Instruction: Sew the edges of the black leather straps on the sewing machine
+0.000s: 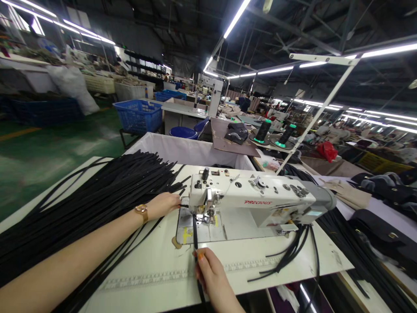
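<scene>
A narrow black strap (pixel 195 234) runs from the white sewing machine's (pixel 247 191) presser foot (pixel 211 215) toward me over the table's front edge. My right hand (pixel 210 271) pinches this strap between thumb and fingers in front of the needle plate (pixel 185 221). My left hand (pixel 166 204), with a gold watch (pixel 142 211) on its wrist, is at the plate's far left corner, left of the machine head. Its fingers are pressed together; a dark strip shows at their tips, but what they grip is mostly hidden. A large pile of black straps (pixel 107 195) lies beside my left forearm.
A printed ruler (pixel 150 277) crosses the white table. More black straps (pixel 293 252) hang under the machine arm. Behind stand a cloth-lined bin (pixel 195 148), two black thread cones (pixel 262 130) and a blue basket (pixel 138 116). Black pieces (pixel 384 230) lie at right.
</scene>
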The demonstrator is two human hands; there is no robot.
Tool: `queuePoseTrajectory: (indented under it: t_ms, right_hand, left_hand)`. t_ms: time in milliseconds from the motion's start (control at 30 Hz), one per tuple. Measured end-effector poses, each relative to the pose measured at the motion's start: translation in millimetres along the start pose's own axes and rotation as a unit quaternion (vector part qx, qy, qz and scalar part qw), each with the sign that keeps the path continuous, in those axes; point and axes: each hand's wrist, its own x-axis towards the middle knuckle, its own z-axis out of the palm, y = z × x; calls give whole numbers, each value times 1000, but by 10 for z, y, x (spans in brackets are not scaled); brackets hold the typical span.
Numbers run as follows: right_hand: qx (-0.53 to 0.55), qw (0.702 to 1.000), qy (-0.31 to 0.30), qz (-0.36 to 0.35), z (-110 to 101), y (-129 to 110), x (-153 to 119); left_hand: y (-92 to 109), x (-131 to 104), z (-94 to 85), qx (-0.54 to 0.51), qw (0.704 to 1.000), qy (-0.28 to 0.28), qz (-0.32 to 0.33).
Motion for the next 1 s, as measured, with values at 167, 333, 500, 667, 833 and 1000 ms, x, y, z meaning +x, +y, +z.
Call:
queuePoseTrajectory:
  t_ms: [167, 333, 500, 667, 833, 1000]
  right_hand:
    - [338, 924, -61, 168, 283, -88, 581]
    - [407, 887, -83, 201, 347, -103, 1048]
    - [431, 870, -107, 215, 353, -102, 1208]
    - [436, 867, -115, 213, 368, -69, 1308]
    - [430, 872, -116, 205, 370, -64, 1360]
    - [420, 880, -115, 189, 356, -68, 1306]
  left_hand:
    - [112, -330, 84, -16, 999, -27, -17]
    - [163, -357, 86, -34, 999, -27, -28]
    - [186, -356, 49, -45, 998, -29, -28]
    - [197, -354, 53, -41, 998, -30, -24]
    - [205, -344, 49, -26, 999, -33, -21]
    - [221, -334, 29, -13, 999, -36, -19]
